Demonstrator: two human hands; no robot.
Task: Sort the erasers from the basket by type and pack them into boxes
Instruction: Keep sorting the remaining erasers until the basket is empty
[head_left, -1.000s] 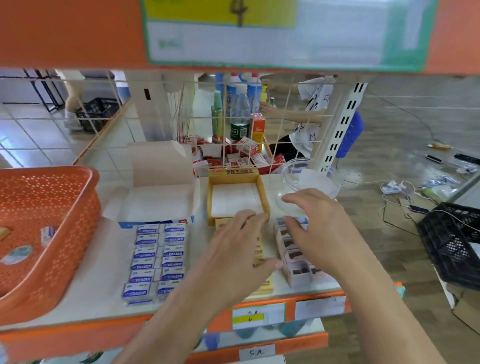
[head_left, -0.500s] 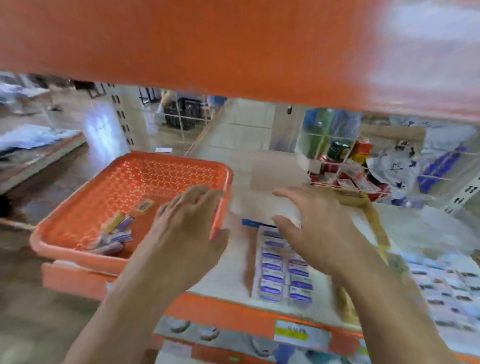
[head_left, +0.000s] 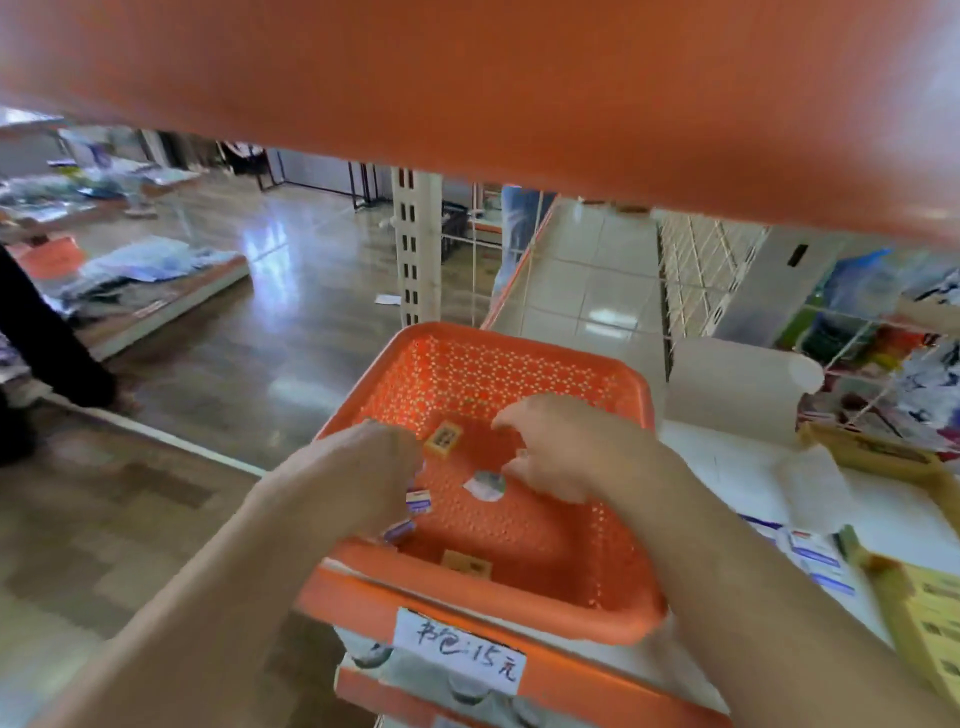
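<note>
1. Orange basket (head_left: 618, 519), centre of the frame, on the white shelf (head_left: 727, 467).
2. Left hand (head_left: 358, 473), over the basket's left rim, fingers curled downward; whether it holds anything cannot be told.
3. Right hand (head_left: 566, 447), inside the basket, fingers loosely curled, nothing gripped.
4. Yellow eraser (head_left: 443, 439), between the hands; round eraser (head_left: 485, 486) just below the right hand; blue-and-white eraser (head_left: 418, 500) beside the left hand.

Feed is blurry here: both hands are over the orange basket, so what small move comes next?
Probably lower the right hand onto the round grey-white eraser just below its fingertips and pinch it; the hand looks empty, and few erasers lie in the orange perforated plastic basket.
</note>
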